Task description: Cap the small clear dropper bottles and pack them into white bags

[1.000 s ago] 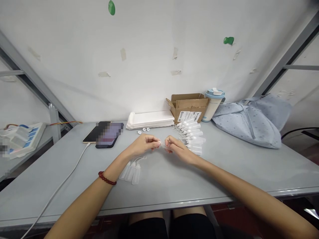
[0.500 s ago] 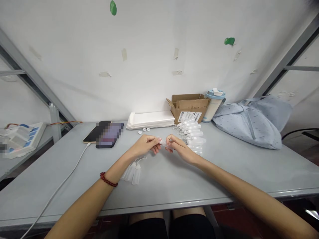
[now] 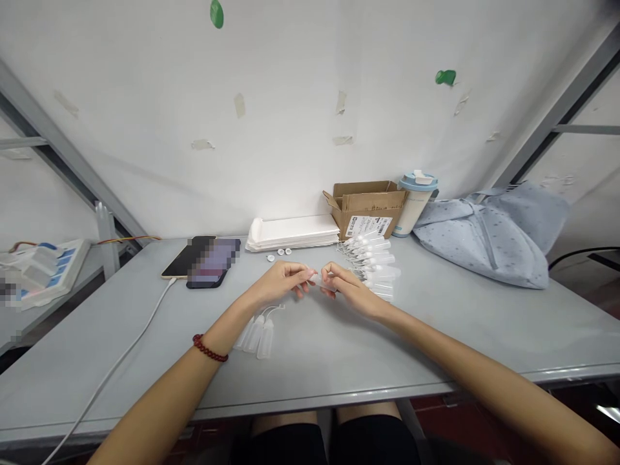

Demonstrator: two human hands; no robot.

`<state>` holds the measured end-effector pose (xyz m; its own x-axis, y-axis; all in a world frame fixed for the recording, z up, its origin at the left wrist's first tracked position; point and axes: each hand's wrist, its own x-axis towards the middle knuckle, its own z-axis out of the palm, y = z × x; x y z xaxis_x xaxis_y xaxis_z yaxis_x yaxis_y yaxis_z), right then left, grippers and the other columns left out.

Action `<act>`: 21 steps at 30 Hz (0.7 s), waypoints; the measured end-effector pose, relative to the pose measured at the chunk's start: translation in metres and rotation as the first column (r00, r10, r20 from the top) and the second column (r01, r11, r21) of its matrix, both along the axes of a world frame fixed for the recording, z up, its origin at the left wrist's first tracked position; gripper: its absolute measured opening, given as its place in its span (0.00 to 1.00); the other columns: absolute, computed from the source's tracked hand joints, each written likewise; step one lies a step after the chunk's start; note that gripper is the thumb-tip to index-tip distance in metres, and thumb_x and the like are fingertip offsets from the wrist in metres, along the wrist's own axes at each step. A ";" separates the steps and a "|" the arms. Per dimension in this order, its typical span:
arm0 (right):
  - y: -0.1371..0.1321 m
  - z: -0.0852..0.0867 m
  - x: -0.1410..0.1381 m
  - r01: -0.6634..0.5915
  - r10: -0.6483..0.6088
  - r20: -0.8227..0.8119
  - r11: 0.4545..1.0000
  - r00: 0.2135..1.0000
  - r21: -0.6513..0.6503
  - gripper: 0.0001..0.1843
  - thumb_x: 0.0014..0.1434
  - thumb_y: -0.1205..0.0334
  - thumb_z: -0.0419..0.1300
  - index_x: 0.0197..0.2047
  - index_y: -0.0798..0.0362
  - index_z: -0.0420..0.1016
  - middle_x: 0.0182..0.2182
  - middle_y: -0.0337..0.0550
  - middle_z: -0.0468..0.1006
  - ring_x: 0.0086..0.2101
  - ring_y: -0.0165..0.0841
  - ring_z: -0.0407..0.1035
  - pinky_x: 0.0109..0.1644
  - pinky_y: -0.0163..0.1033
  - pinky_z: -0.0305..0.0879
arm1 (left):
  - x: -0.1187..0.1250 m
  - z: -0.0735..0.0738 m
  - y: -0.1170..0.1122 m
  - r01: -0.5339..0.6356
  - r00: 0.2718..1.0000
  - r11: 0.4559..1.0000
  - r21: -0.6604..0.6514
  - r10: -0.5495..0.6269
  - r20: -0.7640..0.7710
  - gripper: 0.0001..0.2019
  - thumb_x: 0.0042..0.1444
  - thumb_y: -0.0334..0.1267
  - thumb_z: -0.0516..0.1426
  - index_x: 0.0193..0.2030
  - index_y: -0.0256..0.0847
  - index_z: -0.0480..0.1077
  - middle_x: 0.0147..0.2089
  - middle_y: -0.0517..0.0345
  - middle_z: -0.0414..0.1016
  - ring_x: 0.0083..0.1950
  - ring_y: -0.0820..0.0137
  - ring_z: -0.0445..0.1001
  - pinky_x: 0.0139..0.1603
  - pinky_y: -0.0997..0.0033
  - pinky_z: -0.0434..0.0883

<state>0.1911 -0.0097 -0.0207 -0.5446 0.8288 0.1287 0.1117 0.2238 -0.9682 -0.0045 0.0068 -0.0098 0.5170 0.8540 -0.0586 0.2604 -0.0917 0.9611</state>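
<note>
From where I stand, everything hangs on the narrow gap between the hands, which meet over the middle of the worktop (image 3: 339,361) without quite touching each other. A small translucent bottle (image 3: 318,279) bridges that gap, up off the surface, its long axis running roughly side to side, tipping a little toward the front edge at its right end. The left hand (image 3: 283,282) pinches one end between thumb and fingertips; the right hand (image 3: 349,289) curls its fingers around the other, so neither is really the nearer. Exactly how each fingertip sits on it is too small for me to tell. Just beyond the right hand, toward the back edge, a cluster of bottles (image 3: 380,258) lies with long axes mostly crosswise. Three loose bottles (image 3: 264,339) lie beside the left forearm, nearer the front edge, their bases pointing roughly toward it.
</note>
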 end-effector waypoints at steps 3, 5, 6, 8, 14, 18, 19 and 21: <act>0.000 0.000 -0.001 0.000 0.000 -0.015 1.000 1.000 -0.015 0.02 0.56 0.66 0.45 0.32 0.51 0.55 0.23 0.33 0.61 0.27 0.29 0.56 0.35 0.37 0.53 | 0.001 -0.004 0.001 -0.036 0.998 0.998 -0.043 0.034 -0.059 0.25 0.54 0.59 0.52 0.29 0.34 0.71 0.29 0.53 0.73 0.26 0.73 0.69 0.31 0.71 0.68; 0.001 0.000 -0.001 0.002 -0.002 -0.019 1.000 1.000 -0.021 0.02 0.56 0.66 0.45 0.32 0.51 0.55 0.22 0.33 0.61 0.27 0.29 0.55 0.35 0.37 0.54 | 0.001 -0.005 0.002 -0.049 0.996 0.998 -0.047 0.045 -0.081 0.26 0.53 0.60 0.52 0.27 0.34 0.70 0.27 0.54 0.72 0.25 0.74 0.68 0.30 0.71 0.67; 0.001 0.000 -0.001 0.004 -0.004 -0.018 1.000 1.000 -0.021 0.02 0.56 0.66 0.45 0.32 0.51 0.55 0.22 0.33 0.61 0.27 0.29 0.55 0.35 0.37 0.54 | 0.001 -0.005 0.002 -0.046 0.996 0.998 -0.043 0.042 -0.081 0.26 0.53 0.59 0.53 0.27 0.34 0.70 0.26 0.55 0.71 0.25 0.74 0.68 0.30 0.71 0.67; 0.001 -0.001 0.000 0.002 -0.003 -0.011 1.000 1.000 -0.019 0.02 0.56 0.65 0.45 0.32 0.51 0.55 0.22 0.33 0.61 0.26 0.28 0.55 0.35 0.36 0.53 | 0.001 -0.004 0.001 -0.024 0.997 0.999 -0.032 0.022 -0.073 0.25 0.52 0.59 0.53 0.27 0.34 0.70 0.27 0.55 0.72 0.25 0.74 0.68 0.31 0.72 0.67; 0.002 -0.001 0.001 0.003 -0.003 -0.013 1.000 1.000 -0.026 0.02 0.55 0.66 0.45 0.32 0.51 0.55 0.23 0.33 0.61 0.27 0.28 0.55 0.35 0.36 0.53 | 0.000 0.000 0.000 0.027 0.996 0.999 0.028 -0.024 -0.087 0.22 0.53 0.56 0.54 0.28 0.35 0.70 0.28 0.56 0.71 0.27 0.75 0.68 0.31 0.73 0.67; 0.003 -0.002 0.001 0.010 -0.010 -0.018 0.999 1.000 -0.030 0.01 0.55 0.65 0.45 0.32 0.51 0.56 0.22 0.33 0.62 0.26 0.29 0.56 0.34 0.36 0.53 | 0.001 0.000 -0.001 0.025 0.995 1.000 0.008 -0.024 -0.098 0.22 0.53 0.56 0.53 0.29 0.35 0.70 0.29 0.55 0.72 0.27 0.74 0.68 0.32 0.72 0.67; 0.003 -0.002 0.001 0.007 -0.008 -0.019 0.999 1.000 -0.033 0.01 0.55 0.65 0.45 0.32 0.51 0.56 0.22 0.33 0.61 0.26 0.29 0.56 0.34 0.36 0.53 | 0.001 0.000 -0.001 0.023 0.995 1.000 0.003 -0.023 -0.098 0.23 0.53 0.56 0.53 0.29 0.35 0.71 0.29 0.55 0.72 0.27 0.74 0.68 0.32 0.72 0.67; 0.004 -0.003 0.001 0.000 -0.001 -0.022 0.999 1.000 -0.039 0.01 0.55 0.65 0.45 0.32 0.51 0.56 0.22 0.33 0.61 0.26 0.29 0.56 0.34 0.36 0.54 | 0.001 0.000 -0.001 0.023 0.995 1.000 -0.005 -0.023 -0.098 0.22 0.53 0.56 0.53 0.30 0.35 0.71 0.29 0.55 0.72 0.27 0.74 0.68 0.32 0.72 0.67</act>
